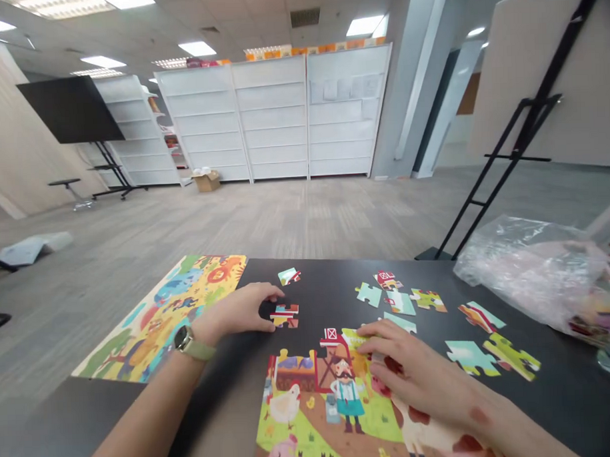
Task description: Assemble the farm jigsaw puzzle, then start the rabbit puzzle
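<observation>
A partly assembled farm jigsaw puzzle, showing a farmer, a hen, a pig and a cow, lies on the dark table in front of me. My left hand is beside a loose red, blue and brown puzzle piece. Its thumb and fingers are apart, near the piece's left side. Over the puzzle's upper right, my right hand has its fingertips on a yellow-green puzzle piece next to the barn roof. The fingers are bent and close together; the thumb is mostly hidden, and the palm covers part of the cow.
Several loose puzzle pieces lie right of centre, and more pieces farther right. One piece is near the far edge. A finished animal puzzle lies at left. Clear plastic bag sits on the right, near an easel stand.
</observation>
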Demonstrator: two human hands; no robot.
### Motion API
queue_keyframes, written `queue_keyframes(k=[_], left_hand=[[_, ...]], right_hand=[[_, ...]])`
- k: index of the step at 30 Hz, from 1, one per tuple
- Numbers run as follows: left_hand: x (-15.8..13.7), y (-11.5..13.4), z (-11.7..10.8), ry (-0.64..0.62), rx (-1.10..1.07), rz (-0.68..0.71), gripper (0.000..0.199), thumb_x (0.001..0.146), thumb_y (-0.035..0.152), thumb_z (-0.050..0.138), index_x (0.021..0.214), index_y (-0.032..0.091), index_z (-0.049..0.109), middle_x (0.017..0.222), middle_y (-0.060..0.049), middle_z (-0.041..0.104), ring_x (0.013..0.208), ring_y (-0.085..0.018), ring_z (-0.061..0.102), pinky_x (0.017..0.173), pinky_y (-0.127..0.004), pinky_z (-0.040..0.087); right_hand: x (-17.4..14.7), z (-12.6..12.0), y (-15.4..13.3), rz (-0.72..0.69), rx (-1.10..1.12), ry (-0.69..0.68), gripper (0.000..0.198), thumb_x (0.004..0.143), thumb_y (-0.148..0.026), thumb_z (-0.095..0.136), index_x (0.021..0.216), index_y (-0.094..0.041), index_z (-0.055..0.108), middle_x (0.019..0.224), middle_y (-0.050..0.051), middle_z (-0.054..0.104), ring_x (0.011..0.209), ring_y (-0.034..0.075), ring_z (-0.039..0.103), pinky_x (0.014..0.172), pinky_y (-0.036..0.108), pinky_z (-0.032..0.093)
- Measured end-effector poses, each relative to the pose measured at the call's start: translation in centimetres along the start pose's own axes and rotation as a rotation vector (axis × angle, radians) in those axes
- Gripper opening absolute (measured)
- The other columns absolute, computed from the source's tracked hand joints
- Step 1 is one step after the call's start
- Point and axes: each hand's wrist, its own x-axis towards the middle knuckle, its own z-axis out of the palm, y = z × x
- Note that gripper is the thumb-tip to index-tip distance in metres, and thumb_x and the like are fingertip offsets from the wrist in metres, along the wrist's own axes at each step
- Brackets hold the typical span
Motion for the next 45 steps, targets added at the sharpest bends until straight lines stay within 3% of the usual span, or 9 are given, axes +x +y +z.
queue_keyframes(k=[4, 10, 17, 23, 27, 34, 45], left_hand=[[0.2, 0.6, 0.2, -0.001, 0.016, -0.004, 0.040, 0.080, 0.031, 0.073, 0.120, 0.025, 0.070, 0.096, -0.002, 0.070, 0.089, -0.024, 0.066, 0.079, -0.032, 0.050], [0.6, 0.9, 0.6, 0.008, 0.003, 0.044, 0.040, 0.077, 0.036, 0.076, 0.115, 0.022, 0.071, 0.109, -0.006, 0.066, 0.100, -0.026, 0.065, 0.085, -0.033, 0.051], [0.8, 1.9, 0.5, 0.034, -0.022, 0.042, 0.032, 0.075, 0.032, 0.076, 0.103, 0.019, 0.072, 0.104, -0.007, 0.069, 0.095, -0.028, 0.066, 0.083, -0.036, 0.050], [0.8, 4.8, 0.9, -0.040, -0.118, 0.186, 0.041, 0.070, 0.029, 0.082, 0.108, 0.022, 0.069, 0.096, -0.001, 0.070, 0.085, -0.019, 0.066, 0.075, -0.027, 0.051], [1.1, 5.4, 1.7, -0.088, -0.129, 0.256, 0.039, 0.069, 0.025, 0.085, 0.105, 0.023, 0.072, 0.098, -0.001, 0.069, 0.085, -0.020, 0.065, 0.076, -0.027, 0.048], [1.5, 5.0, 1.9, -0.114, -0.151, 0.247, 0.034, 0.074, 0.028, 0.089, 0.105, 0.022, 0.075, 0.098, -0.002, 0.067, 0.085, -0.019, 0.064, 0.075, -0.026, 0.046], [1.8, 5.0, 2.7, -0.109, -0.199, 0.207, 0.013, 0.090, 0.031, 0.077, 0.099, 0.022, 0.076, 0.095, -0.002, 0.064, 0.085, -0.018, 0.062, 0.076, -0.026, 0.045]], right_hand=[[0.0, 0.1, 0.1, -0.007, 0.015, 0.004, 0.027, 0.098, -0.026, 0.050, 0.116, -0.027, 0.071, 0.138, 0.012, 0.061, 0.122, 0.027, 0.061, 0.101, 0.045, 0.054], [0.0, -0.2, -0.1, -0.013, -0.010, -0.018, 0.028, 0.100, -0.026, 0.047, 0.117, -0.024, 0.069, 0.138, 0.013, 0.060, 0.126, 0.026, 0.058, 0.105, 0.046, 0.051], [0.0, -0.3, -0.3, -0.008, -0.011, -0.035, 0.028, 0.100, -0.027, 0.047, 0.119, -0.024, 0.068, 0.139, 0.012, 0.059, 0.128, 0.026, 0.057, 0.107, 0.046, 0.049], [0.0, -0.4, -0.6, -0.001, -0.017, -0.022, 0.027, 0.099, -0.024, 0.049, 0.115, -0.024, 0.070, 0.138, 0.011, 0.061, 0.122, 0.024, 0.061, 0.104, 0.042, 0.051], [0.1, -0.5, -0.7, -0.008, -0.031, -0.022, 0.027, 0.099, -0.023, 0.049, 0.117, -0.023, 0.070, 0.139, 0.011, 0.061, 0.124, 0.024, 0.060, 0.105, 0.042, 0.050], [0.0, -0.7, -0.9, -0.004, -0.033, -0.040, 0.028, 0.099, -0.023, 0.049, 0.118, -0.022, 0.069, 0.139, 0.012, 0.061, 0.125, 0.025, 0.059, 0.106, 0.044, 0.049], [0.1, -0.6, -1.0, 0.010, -0.017, -0.044, 0.028, 0.099, -0.023, 0.049, 0.118, -0.021, 0.070, 0.138, 0.013, 0.061, 0.125, 0.026, 0.059, 0.106, 0.044, 0.049]])
